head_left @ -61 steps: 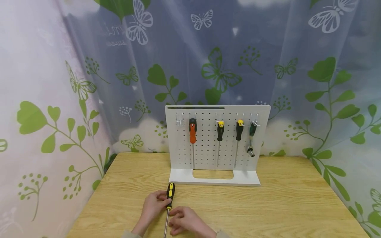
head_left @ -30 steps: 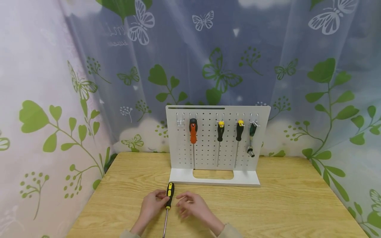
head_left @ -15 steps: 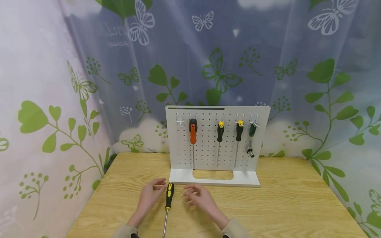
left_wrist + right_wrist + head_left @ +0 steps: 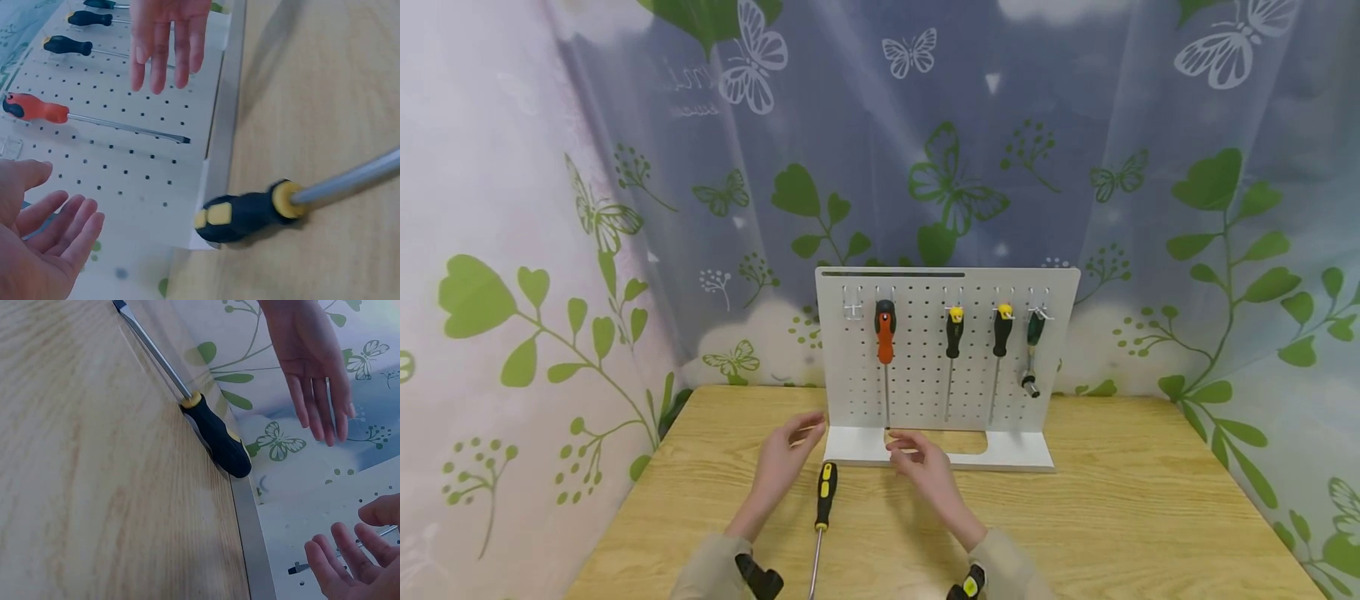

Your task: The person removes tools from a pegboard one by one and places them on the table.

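Observation:
A screwdriver (image 4: 825, 496) with a black and yellow handle lies on the wooden table, its handle end close to the front edge of a white pegboard stand (image 4: 917, 375). Left of that handle, my left hand (image 4: 784, 457) is raised and holds nothing, its fingers relaxed. My right hand (image 4: 928, 471) hovers before the stand's base, fingers loosely bent, also holding nothing. In the left wrist view the screwdriver (image 4: 247, 215) lies apart from both hands. The right wrist view shows its flat tip and whole shaft, with the left hand (image 4: 315, 356) beyond it.
On the pegboard hang an orange and black screwdriver (image 4: 886, 337), two black screwdrivers with yellow ends, one (image 4: 954, 337) beside the other (image 4: 1002, 337), and a green-handled ratchet (image 4: 1033, 350). A clear hook (image 4: 853, 310) sits at upper left. A printed curtain (image 4: 865, 125) surrounds the table.
My left hand has let go of the black and yellow screwdriver and moved up and forward. My right hand has drawn away to the right and forward. The screwdriver stays on the table.

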`<move>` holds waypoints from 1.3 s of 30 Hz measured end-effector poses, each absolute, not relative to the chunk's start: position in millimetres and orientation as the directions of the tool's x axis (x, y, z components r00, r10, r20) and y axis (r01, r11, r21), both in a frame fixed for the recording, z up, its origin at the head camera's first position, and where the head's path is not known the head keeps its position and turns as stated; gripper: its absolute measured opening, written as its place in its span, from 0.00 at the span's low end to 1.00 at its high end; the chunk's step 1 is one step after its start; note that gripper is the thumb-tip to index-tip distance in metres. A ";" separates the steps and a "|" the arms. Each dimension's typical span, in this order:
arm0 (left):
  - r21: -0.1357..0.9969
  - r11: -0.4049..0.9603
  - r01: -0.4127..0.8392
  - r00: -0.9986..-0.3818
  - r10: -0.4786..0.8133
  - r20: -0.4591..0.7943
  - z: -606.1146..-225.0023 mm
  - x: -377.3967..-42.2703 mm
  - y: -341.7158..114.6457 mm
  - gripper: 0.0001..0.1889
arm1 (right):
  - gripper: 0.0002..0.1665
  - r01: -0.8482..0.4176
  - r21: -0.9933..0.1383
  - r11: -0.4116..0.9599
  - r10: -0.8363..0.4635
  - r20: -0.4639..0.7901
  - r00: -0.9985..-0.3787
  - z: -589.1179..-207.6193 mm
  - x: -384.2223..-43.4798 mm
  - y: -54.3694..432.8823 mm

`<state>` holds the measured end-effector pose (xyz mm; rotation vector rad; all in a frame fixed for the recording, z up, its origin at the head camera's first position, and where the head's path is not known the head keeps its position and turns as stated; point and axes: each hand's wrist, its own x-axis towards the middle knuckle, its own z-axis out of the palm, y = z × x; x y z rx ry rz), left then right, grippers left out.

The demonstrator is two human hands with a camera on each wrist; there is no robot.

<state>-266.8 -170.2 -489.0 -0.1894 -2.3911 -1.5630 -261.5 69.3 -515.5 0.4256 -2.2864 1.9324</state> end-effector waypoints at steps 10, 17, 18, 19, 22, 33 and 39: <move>0.883 0.351 0.312 -0.938 -0.033 0.345 -465.9 -284.2 -153.6 0.18 | 0.18 -0.302 -0.915 0.268 -0.088 0.289 -0.953 -510.4 -281.4 73.0; 0.887 0.310 0.343 -0.927 -0.041 0.373 -458.9 -298.3 -141.2 0.19 | 0.22 -0.299 -0.913 0.277 -0.087 0.286 -0.954 -505.2 -294.4 72.2; 0.890 0.301 0.343 -0.927 -0.044 0.372 -457.9 -300.8 -139.4 0.20 | 0.23 -0.297 -0.914 0.278 -0.087 0.284 -0.955 -504.7 -296.5 72.0; 0.893 0.288 0.346 -0.927 -0.046 0.373 -456.9 -303.4 -137.5 0.20 | 0.23 -0.296 -0.915 0.275 -0.087 0.283 -0.955 -503.7 -298.5 71.6; 0.901 0.254 0.353 -0.925 -0.049 0.377 -452.4 -311.1 -131.5 0.20 | 0.25 -0.292 -0.920 0.260 -0.083 0.279 -0.957 -501.7 -305.1 70.0; 0.906 0.215 0.364 -0.925 -0.035 0.379 -437.1 -331.4 -108.3 0.21 | 0.26 -0.293 -0.933 0.210 -0.114 0.274 -0.955 -503.0 -324.1 65.7; 0.898 0.221 0.379 -0.919 -0.018 0.393 -434.9 -342.3 -102.6 0.21 | 0.25 -0.311 -0.920 0.237 -0.142 0.284 -0.948 -506.2 -330.7 63.3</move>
